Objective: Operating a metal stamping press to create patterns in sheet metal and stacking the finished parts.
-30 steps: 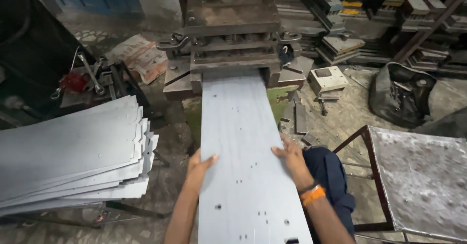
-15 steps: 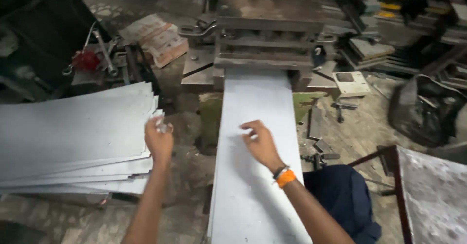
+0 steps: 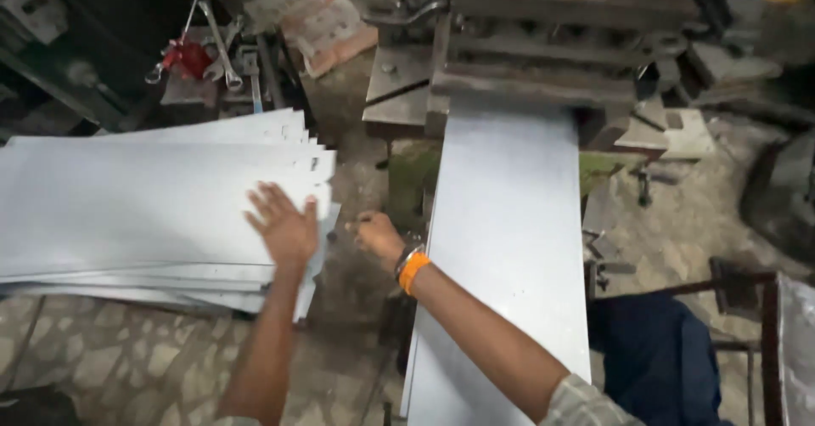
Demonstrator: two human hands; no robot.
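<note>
Stack of thin grey metal sheets (image 3: 144, 205), flat, smooth, edges fanned. Left hand (image 3: 284, 226) palm down on stack's right end, fingers spread. Right hand (image 3: 376, 237) loosely curled, empty, beside long sheet (image 3: 509, 248) under press (image 3: 543, 61).

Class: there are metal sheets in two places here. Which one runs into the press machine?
The long single sheet on the right, its far end under the press. The others lie fanned in a stack on the left, under the left hand.

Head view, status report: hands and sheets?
Left hand open, flat on sheet stack. Right hand closed, beside long sheet under press. Nothing between.
</note>
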